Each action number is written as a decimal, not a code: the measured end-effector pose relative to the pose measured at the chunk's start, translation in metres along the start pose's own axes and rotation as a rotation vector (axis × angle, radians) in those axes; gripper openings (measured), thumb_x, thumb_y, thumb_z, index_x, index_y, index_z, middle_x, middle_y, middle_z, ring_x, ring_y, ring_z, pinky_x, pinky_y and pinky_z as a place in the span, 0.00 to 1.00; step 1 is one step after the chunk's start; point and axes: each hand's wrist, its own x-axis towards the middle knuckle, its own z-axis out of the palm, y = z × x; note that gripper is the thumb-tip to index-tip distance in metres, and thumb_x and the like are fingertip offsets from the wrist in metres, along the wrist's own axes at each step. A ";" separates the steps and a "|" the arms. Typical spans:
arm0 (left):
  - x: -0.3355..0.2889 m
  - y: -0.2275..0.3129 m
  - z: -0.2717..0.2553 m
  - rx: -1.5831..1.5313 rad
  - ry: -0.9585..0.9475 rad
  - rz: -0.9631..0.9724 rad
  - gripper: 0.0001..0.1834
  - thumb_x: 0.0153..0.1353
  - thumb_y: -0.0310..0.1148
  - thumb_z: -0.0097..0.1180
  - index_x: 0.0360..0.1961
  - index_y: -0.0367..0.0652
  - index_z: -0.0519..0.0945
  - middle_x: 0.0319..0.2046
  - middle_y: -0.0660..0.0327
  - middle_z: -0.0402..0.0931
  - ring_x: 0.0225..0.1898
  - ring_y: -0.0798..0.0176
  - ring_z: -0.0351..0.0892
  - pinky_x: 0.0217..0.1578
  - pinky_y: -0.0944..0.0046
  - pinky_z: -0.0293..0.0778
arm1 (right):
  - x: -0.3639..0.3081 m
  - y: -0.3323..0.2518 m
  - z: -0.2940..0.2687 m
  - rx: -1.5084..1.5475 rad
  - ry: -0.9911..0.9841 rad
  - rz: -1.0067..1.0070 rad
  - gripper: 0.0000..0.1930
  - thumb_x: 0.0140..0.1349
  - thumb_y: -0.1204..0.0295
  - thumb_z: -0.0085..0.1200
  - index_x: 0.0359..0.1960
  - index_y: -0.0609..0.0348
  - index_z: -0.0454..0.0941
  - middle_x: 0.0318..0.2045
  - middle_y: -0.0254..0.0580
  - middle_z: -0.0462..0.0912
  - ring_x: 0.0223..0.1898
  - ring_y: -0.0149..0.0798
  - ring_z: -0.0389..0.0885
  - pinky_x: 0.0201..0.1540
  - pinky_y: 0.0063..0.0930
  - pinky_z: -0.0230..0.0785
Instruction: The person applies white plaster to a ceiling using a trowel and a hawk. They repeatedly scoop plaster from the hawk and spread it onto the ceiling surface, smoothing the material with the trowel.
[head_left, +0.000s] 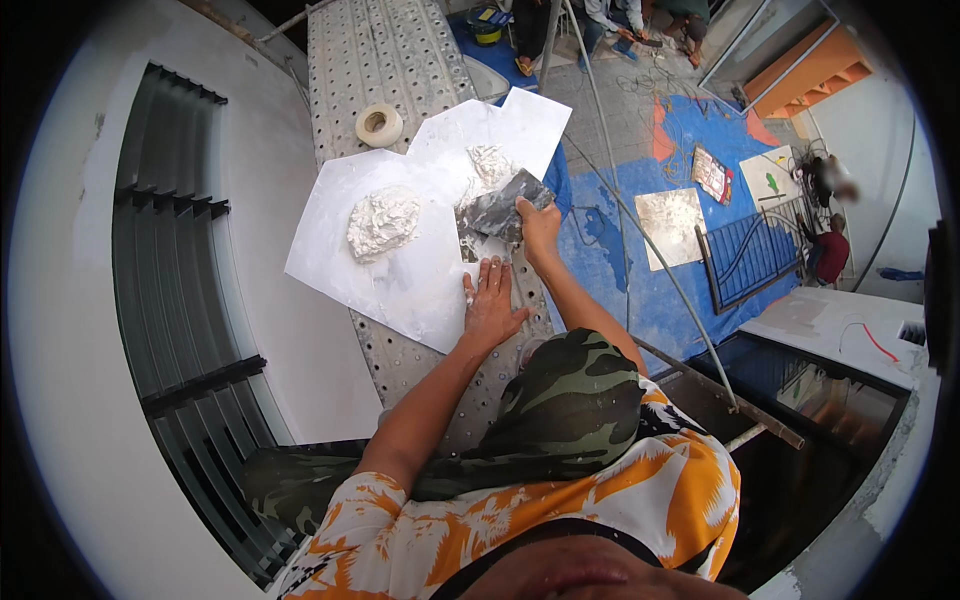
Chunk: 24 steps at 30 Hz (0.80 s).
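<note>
The person sits high on a perforated metal plank (400,60) beside a white wall with a louvred window (180,290), looking down past camouflage trousers at a white board (400,270) laid across the plank. The left hand (490,305) lies flat, fingers spread and holding nothing, pressing the board's near edge where it meets the plank. The right hand (538,228) is closed around the upper edge of a grey, putty-smeared trowel (500,208), whose blade lies low over the board's right side, apparently touching a thin smear of putty, though the contact is hard to make out. The main putty heap (380,222) sits left of centre on the board, well apart from the blade, and a smaller smear (490,160) lies just beyond the trowel. The putty looks soft, wet and sticky, likely to cling to the blade and sag if tilted, so it wants scooping from underneath with the blade kept level. The trowel seems light and stiff, best gripped at its clean back edge. The board looks thin and prone to sliding, hence the bracing palm. A tape roll (379,124) rests farther along the plank. Far below lie blue tarpaulins (640,270).
</note>
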 end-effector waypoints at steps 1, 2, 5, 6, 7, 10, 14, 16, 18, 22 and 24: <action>-0.001 -0.001 0.000 -0.026 -0.025 0.002 0.57 0.60 0.61 0.64 0.77 0.32 0.56 0.78 0.42 0.50 0.82 0.39 0.40 0.74 0.26 0.37 | -0.009 -0.004 -0.012 0.060 -0.013 0.024 0.14 0.60 0.75 0.64 0.45 0.73 0.81 0.35 0.43 0.86 0.32 0.35 0.82 0.37 0.32 0.75; -0.001 -0.002 -0.001 -0.027 -0.021 0.005 0.56 0.60 0.61 0.64 0.77 0.32 0.57 0.78 0.42 0.50 0.82 0.39 0.41 0.74 0.25 0.37 | -0.020 -0.005 -0.020 0.147 -0.036 0.008 0.14 0.60 0.76 0.63 0.45 0.72 0.81 0.36 0.43 0.86 0.33 0.34 0.82 0.38 0.31 0.75; 0.001 -0.003 -0.005 -0.014 -0.054 0.004 0.56 0.59 0.60 0.65 0.76 0.31 0.58 0.77 0.42 0.53 0.81 0.40 0.42 0.73 0.25 0.39 | -0.049 0.001 -0.029 0.195 -0.099 0.044 0.13 0.61 0.79 0.61 0.47 0.70 0.81 0.39 0.43 0.87 0.37 0.35 0.84 0.41 0.31 0.76; 0.001 -0.002 -0.006 -0.018 -0.094 -0.010 0.56 0.59 0.60 0.65 0.76 0.31 0.58 0.77 0.42 0.53 0.81 0.40 0.42 0.73 0.25 0.39 | -0.055 0.006 -0.024 0.065 -0.077 0.108 0.14 0.60 0.79 0.61 0.48 0.70 0.81 0.41 0.45 0.87 0.40 0.36 0.85 0.45 0.29 0.75; 0.002 -0.001 -0.006 -0.017 -0.106 -0.009 0.56 0.58 0.60 0.66 0.76 0.31 0.58 0.77 0.42 0.53 0.81 0.41 0.42 0.73 0.25 0.40 | -0.055 0.009 -0.017 0.004 -0.074 0.057 0.14 0.60 0.78 0.61 0.47 0.71 0.81 0.41 0.45 0.87 0.40 0.36 0.85 0.45 0.30 0.75; 0.000 0.002 -0.007 0.016 -0.070 -0.018 0.56 0.58 0.59 0.66 0.76 0.31 0.58 0.77 0.43 0.53 0.81 0.42 0.42 0.73 0.25 0.40 | -0.032 0.012 0.013 -0.040 -0.013 0.075 0.14 0.59 0.77 0.62 0.45 0.73 0.80 0.39 0.45 0.86 0.40 0.36 0.83 0.45 0.35 0.74; -0.001 0.000 -0.010 -0.010 -0.032 0.002 0.56 0.58 0.58 0.66 0.76 0.31 0.58 0.77 0.43 0.53 0.82 0.42 0.42 0.74 0.25 0.40 | -0.007 0.001 0.013 -0.159 -0.017 -0.099 0.14 0.59 0.77 0.63 0.45 0.73 0.81 0.38 0.43 0.86 0.35 0.33 0.82 0.40 0.31 0.74; 0.000 -0.002 -0.011 -0.015 -0.048 -0.005 0.55 0.59 0.57 0.66 0.76 0.32 0.58 0.77 0.43 0.53 0.82 0.42 0.42 0.74 0.25 0.41 | -0.015 -0.005 -0.005 -0.125 -0.017 -0.062 0.14 0.59 0.77 0.63 0.45 0.73 0.81 0.37 0.43 0.87 0.34 0.33 0.82 0.40 0.31 0.75; 0.000 -0.003 -0.011 -0.015 -0.049 0.003 0.55 0.59 0.56 0.66 0.76 0.31 0.58 0.77 0.44 0.52 0.81 0.42 0.43 0.73 0.25 0.41 | -0.032 -0.006 -0.021 -0.069 -0.036 -0.010 0.15 0.59 0.78 0.62 0.46 0.73 0.81 0.38 0.43 0.87 0.35 0.33 0.83 0.41 0.31 0.75; 0.000 -0.003 -0.012 -0.039 -0.119 -0.012 0.54 0.59 0.54 0.66 0.76 0.31 0.58 0.77 0.44 0.52 0.81 0.42 0.44 0.73 0.24 0.41 | -0.052 0.002 -0.018 -0.082 -0.045 0.021 0.14 0.59 0.78 0.61 0.46 0.74 0.80 0.38 0.44 0.87 0.37 0.34 0.83 0.42 0.31 0.75; 0.000 -0.002 -0.013 -0.015 -0.134 -0.023 0.55 0.58 0.54 0.67 0.76 0.31 0.57 0.77 0.43 0.52 0.81 0.41 0.43 0.73 0.23 0.41 | -0.049 0.010 -0.003 -0.167 -0.035 0.021 0.13 0.58 0.79 0.59 0.44 0.75 0.79 0.36 0.47 0.87 0.37 0.38 0.84 0.43 0.35 0.75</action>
